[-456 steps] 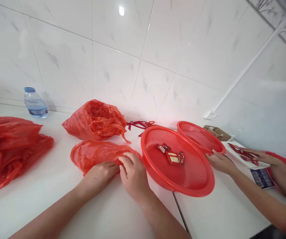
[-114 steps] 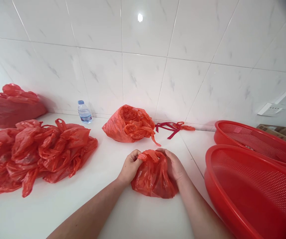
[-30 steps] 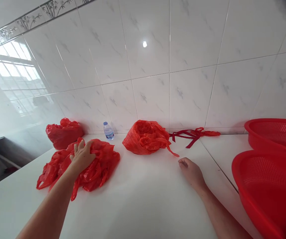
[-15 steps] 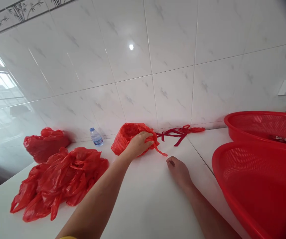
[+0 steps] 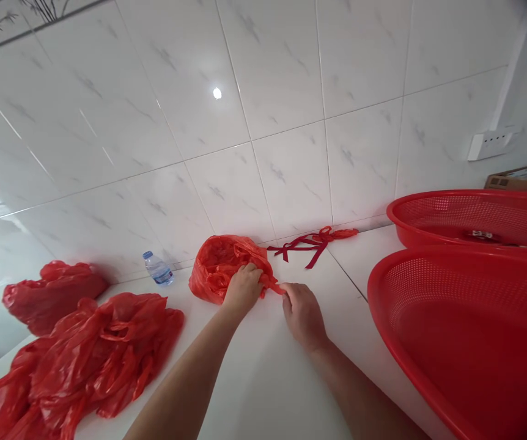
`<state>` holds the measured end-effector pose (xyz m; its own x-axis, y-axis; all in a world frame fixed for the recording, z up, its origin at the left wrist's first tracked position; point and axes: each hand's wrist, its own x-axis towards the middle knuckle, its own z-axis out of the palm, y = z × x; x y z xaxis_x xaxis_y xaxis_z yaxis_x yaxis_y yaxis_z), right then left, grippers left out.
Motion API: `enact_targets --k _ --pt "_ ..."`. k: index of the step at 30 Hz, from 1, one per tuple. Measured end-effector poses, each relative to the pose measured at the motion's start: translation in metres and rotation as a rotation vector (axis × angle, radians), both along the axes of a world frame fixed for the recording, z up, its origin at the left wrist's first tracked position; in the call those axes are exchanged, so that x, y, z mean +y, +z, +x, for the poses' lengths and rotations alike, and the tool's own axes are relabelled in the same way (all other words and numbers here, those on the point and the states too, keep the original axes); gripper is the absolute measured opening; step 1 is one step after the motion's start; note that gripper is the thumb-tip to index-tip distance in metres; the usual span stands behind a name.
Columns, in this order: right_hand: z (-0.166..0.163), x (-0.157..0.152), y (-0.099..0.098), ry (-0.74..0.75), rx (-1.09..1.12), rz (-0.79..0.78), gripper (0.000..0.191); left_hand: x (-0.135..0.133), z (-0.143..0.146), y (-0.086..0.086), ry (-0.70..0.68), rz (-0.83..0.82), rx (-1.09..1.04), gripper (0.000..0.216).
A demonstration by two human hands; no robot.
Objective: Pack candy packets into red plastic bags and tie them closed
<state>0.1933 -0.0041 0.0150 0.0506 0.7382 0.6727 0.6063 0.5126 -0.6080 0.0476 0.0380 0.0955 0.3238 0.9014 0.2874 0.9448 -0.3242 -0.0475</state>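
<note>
— Fingers (image 5: pixel 249 271) of the left hand (image 5: pixel 243 287) first: what are they doing?
— Curled down over the gathered mouth of a crumpled red plastic bag (image 5: pixel 217 263), gripping it. The right hand (image 5: pixel 303 315) has its fingertips (image 5: pixel 286 289) pinched on the twisted red strand (image 5: pixel 273 285) that sticks out of that mouth.
— Where does the bag sit?
— On the white counter (image 5: pixel 263 379), just right of the small clear plastic water bottle (image 5: pixel 158 270), close to the tiled wall.
— Which way does it lie?
— Its long axis runs away from the bottle, roughly along the wall. The bulky end is nearest the bottle; the narrow, twisted end points right, away from it and slightly toward the person.
— Is the strand slack?
— It looks drawn straight between the two hands, which sit just beside each other.
— What else is around?
— Farther right of the bottle, past the bag, a dark red ribbon (image 5: pixel 312 241) lies at the foot of the wall. Well beyond that stand two large round red plastic mesh baskets (image 5: pixel 428 293). Left of the bottle is one stuffed red bag (image 5: pixel 52 293), and in front of it, toward the person, a loose heap of red bags (image 5: pixel 98 354).
</note>
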Motion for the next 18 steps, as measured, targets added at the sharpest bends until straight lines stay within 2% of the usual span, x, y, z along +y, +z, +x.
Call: enact_targets --k 2,4,7,10,12,15,18 --pt "-0.009 -0.003 0.002 0.097 0.02 0.066 0.032 -0.013 -0.006 -0.009 -0.067 0.029 -0.006 0.029" --pt "-0.016 -0.006 0.002 0.185 0.098 0.058 0.035 -0.024 -0.013 -0.02 -0.171 0.082 -0.029 0.032" --pt "-0.022 -0.003 -0.004 0.293 0.273 -0.101 0.041 -0.036 -0.023 -0.039 -0.319 0.17 -0.046 0.037" --pt "-0.023 0.008 -0.01 0.391 0.412 -0.281 0.047 -0.046 -0.028 -0.052 -0.38 0.167 0.016 0.042" --pt "-0.023 0.016 -0.011 0.421 0.442 -0.334 0.049 -0.052 -0.031 -0.055 -0.416 0.144 0.062 0.043" --pt "-0.023 0.027 -0.011 0.388 0.492 -0.373 0.049 -0.061 -0.036 -0.055 -0.413 0.176 0.098 0.036" --pt "-0.019 0.033 -0.01 0.401 0.738 -0.461 0.051 -0.062 -0.045 -0.056 -0.284 0.31 0.086 0.035"
